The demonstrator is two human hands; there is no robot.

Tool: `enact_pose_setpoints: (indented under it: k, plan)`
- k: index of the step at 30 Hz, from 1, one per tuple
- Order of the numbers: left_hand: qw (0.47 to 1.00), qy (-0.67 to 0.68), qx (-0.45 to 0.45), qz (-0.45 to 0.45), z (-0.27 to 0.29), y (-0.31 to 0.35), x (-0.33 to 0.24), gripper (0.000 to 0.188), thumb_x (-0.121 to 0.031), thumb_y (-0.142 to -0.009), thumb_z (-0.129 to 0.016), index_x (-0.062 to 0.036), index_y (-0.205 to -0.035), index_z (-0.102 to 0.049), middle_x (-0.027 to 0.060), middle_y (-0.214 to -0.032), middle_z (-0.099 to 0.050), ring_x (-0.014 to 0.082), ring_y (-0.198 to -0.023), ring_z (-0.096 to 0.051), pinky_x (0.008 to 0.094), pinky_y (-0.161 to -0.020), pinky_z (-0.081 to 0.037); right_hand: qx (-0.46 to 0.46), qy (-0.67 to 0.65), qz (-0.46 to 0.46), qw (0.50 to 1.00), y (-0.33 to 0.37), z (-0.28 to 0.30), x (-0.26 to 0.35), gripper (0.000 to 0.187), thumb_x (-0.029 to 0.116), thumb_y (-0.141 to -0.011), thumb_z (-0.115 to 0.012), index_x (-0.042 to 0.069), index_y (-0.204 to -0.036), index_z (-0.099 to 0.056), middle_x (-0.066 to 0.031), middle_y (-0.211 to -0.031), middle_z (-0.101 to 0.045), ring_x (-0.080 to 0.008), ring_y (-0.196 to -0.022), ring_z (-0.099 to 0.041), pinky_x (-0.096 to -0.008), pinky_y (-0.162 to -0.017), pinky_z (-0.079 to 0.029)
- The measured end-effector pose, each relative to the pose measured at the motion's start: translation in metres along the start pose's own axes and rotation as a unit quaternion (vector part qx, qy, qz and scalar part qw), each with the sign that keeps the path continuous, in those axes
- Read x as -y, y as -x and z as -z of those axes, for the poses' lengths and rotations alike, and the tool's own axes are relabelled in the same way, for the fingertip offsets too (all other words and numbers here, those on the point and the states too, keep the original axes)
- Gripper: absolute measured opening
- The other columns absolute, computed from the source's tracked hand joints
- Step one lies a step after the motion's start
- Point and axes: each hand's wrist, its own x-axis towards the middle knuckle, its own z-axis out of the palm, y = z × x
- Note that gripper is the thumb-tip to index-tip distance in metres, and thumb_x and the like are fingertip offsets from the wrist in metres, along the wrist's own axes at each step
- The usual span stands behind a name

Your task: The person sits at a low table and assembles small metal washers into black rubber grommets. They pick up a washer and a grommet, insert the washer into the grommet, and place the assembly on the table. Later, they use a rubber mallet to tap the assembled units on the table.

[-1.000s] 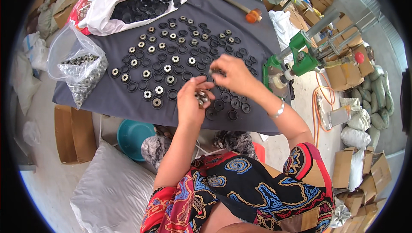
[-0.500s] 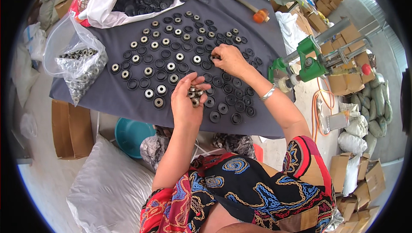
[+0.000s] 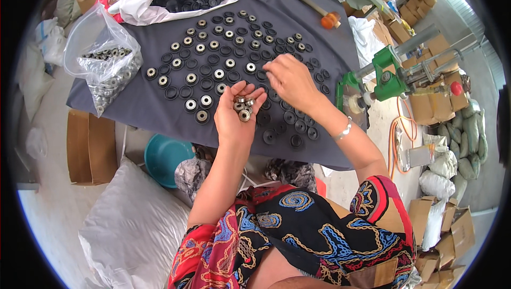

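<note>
While the left hand [image 3: 232, 118] cups bearings [image 3: 244, 115], the right hand [image 3: 293, 85] overhangs black parts [image 3: 289, 117].

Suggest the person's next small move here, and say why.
Probably the right hand should take a metal bearing from the left hand: several lie in that cupped palm, none shows clearly in the right hand, and some black rings on the grey cloth hold none, while others have one in the middle.

Wearing a red-trimmed, patterned black top [image 3: 324, 230]
Blue spirals [image 3: 296, 200] are curling at five o'clock; a silver bracelet [image 3: 345, 130] is shining at three; mottled grey trousers [image 3: 191, 178] are showing toward eight.
</note>
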Motion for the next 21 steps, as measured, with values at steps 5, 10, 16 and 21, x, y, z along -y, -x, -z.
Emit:
enact_pose_setpoints:
  k: [5,10,16,21]
  plan:
    - [1.0,-0.016,0.001,0.01,-0.001,-0.003,0.007,0.04,-0.03,-0.102,-0.035,0.0046,-0.108,-0.054,0.0175,-0.103,-0.059,0.035,-0.098,-0.061,0.0478,-0.09,-0.05,0.121,-0.074,0.085,0.986,0.025,0.015,0.059,0.029,0.016,-0.078,-0.067,0.009,-0.106,-0.063,-0.0066,-0.09,-0.057,-0.026,-0.086,-0.058,-0.0362,-0.071,-0.051]
    - [0.997,-0.052,0.046,0.036,0.001,0.002,0.009,0.038,-0.029,-0.102,-0.037,0.0031,-0.106,-0.056,0.0161,-0.102,-0.06,0.031,-0.097,-0.061,0.0416,-0.089,-0.049,0.145,-0.116,-0.044,0.982,0.035,0.016,0.075,0.021,0.012,-0.079,-0.063,0.006,-0.1,-0.061,-0.0112,-0.088,-0.055,-0.0297,-0.086,-0.058,-0.0407,-0.073,-0.05]
    - [0.996,-0.071,0.042,0.03,0.005,-0.001,0.009,0.036,-0.026,-0.102,-0.037,0.003,-0.107,-0.057,0.0142,-0.101,-0.06,0.0226,-0.094,-0.059,0.0371,-0.086,-0.048,0.143,-0.08,-0.061,0.985,0.032,0.011,0.077,0.021,0.008,-0.078,-0.065,0.004,-0.097,-0.059,-0.0123,-0.091,-0.055,-0.032,-0.091,-0.056,-0.0415,-0.076,-0.049]
    - [0.994,-0.089,0.064,0.022,-0.003,0.009,0.005,0.035,-0.025,-0.101,-0.038,0.0034,-0.108,-0.056,0.0141,-0.102,-0.06,0.0231,-0.096,-0.058,0.0372,-0.087,-0.048,0.107,-0.112,-0.007,0.988,0.03,0.004,0.07,0.023,0.006,-0.075,-0.065,0.002,-0.098,-0.06,-0.012,-0.091,-0.056,-0.0307,-0.089,-0.057,-0.0397,-0.074,-0.049]
